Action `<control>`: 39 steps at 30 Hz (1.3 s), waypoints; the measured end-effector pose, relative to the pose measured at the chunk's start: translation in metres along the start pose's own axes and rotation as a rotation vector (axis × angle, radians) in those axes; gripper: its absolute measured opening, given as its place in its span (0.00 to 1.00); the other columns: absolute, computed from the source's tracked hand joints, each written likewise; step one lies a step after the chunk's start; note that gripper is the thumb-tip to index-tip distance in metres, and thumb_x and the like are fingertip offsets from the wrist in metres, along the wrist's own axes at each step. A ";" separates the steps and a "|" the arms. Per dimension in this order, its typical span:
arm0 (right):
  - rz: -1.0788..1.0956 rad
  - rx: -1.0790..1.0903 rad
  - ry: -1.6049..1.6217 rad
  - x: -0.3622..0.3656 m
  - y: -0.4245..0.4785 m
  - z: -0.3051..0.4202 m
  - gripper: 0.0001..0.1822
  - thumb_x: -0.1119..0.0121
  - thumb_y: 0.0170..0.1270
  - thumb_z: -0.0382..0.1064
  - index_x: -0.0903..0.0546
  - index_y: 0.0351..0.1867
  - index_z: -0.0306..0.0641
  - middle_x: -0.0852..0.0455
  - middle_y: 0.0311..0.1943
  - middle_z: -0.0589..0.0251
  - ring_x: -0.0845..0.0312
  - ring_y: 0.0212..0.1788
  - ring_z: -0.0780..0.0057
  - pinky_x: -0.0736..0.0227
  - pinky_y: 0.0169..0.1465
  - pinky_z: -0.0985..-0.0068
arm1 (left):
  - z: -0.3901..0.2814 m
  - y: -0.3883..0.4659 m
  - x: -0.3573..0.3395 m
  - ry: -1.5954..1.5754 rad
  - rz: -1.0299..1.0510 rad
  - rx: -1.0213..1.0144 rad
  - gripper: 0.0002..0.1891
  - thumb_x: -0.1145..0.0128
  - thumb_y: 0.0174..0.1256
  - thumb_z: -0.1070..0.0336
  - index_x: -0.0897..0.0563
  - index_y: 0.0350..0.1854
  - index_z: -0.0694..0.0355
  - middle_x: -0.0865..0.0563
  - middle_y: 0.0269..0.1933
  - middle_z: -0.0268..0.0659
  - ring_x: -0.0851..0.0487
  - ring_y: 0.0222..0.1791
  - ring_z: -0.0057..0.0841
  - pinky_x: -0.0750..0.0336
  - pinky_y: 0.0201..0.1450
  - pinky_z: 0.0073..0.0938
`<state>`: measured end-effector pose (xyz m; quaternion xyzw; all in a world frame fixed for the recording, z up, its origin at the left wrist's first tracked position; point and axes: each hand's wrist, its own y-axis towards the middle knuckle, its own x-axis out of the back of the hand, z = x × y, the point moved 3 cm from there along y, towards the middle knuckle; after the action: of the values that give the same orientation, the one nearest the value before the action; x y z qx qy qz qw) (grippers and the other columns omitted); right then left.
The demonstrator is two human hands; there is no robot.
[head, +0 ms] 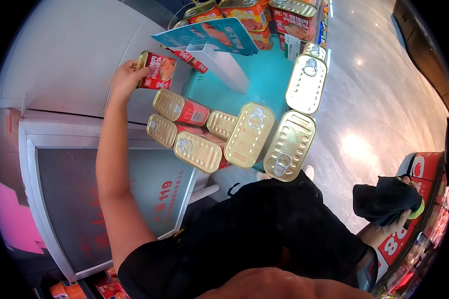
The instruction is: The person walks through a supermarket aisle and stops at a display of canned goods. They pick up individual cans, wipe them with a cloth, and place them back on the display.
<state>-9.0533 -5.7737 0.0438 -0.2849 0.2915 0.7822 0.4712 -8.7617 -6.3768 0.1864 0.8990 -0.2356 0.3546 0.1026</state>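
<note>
My left hand (pixel 126 80) grips a red tin of luncheon meat (pixel 159 72) at the upper left, beside a white panel. My right hand (pixel 398 220), out to the right, clutches a bunched black cloth (pixel 381 200) with a yellow-green edge, which hides part of the fingers. Several tins with gold lids and pull rings line the near edge of a teal display surface (pixel 263 74). Among them are a large tin (pixel 249 135), another beside it (pixel 290 145) and a red-sided one (pixel 179 106) just below my left hand.
A teal sign (pixel 209 35) on a white stand rises from the display, with more stacked tins (pixel 293 18) behind. A metal-framed glass cabinet door (pixel 108 198) is at the left. Grey floor (pixel 363 123) lies to the right, beside a shelf with red panels (pixel 394 243).
</note>
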 end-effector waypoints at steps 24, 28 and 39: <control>-0.169 0.167 -0.151 -0.036 -0.002 0.049 0.43 0.49 0.57 0.46 0.51 0.68 0.21 0.46 0.68 0.37 0.53 0.72 0.49 0.63 0.73 0.55 | 0.047 0.021 -0.036 0.159 0.208 0.012 0.26 0.27 0.40 0.52 0.19 0.36 0.68 0.15 0.29 0.38 0.18 0.27 0.23 0.24 0.32 0.24; -0.054 0.414 -0.467 -0.145 0.034 0.066 0.45 0.50 0.54 0.48 0.54 0.66 0.19 0.50 0.68 0.38 0.58 0.71 0.50 0.66 0.72 0.59 | 0.028 0.004 -0.015 0.064 -0.062 -0.156 0.24 0.29 0.45 0.57 0.20 0.40 0.70 0.15 0.32 0.39 0.17 0.30 0.21 0.23 0.33 0.22; 1.377 1.028 -1.273 -0.400 0.086 -0.012 0.29 0.37 0.55 0.36 0.31 0.61 0.39 0.26 0.58 0.55 0.26 0.56 0.59 0.29 0.59 0.63 | 0.002 -0.083 0.028 -0.669 -0.486 -0.454 0.24 0.33 0.53 0.67 0.27 0.51 0.71 0.18 0.42 0.39 0.19 0.40 0.19 0.25 0.44 0.19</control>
<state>-8.9715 -6.0443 0.3401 0.6346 0.3849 0.6677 0.0569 -8.7016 -6.3157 0.2023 0.9478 -0.1102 -0.0494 0.2950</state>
